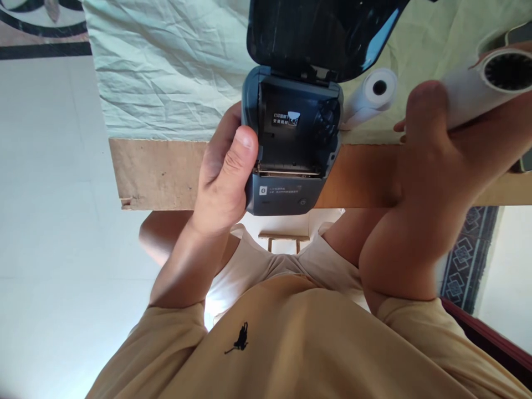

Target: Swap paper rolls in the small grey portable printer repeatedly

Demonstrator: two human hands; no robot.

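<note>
My left hand (228,166) is closed around the left side of a dark label printer (278,194), thumb on its edge. The printer's black lid (307,33) stands open, and its inner compartment shows no roll. At the right, my right hand (432,122) grips a large white paper roll (465,97) with a dark hollow core facing up. Some of its fingers are hidden behind the roll. A smaller white paper roll (366,102) stands upright on the cloth, between the printer and my right hand.
A pale green cloth (166,66) covers much of the wooden table (158,172), whose front edge lies bare. Part of a dark object with a light rim (519,36) shows at the far right. Below the table are my legs and a small wooden stool (285,237).
</note>
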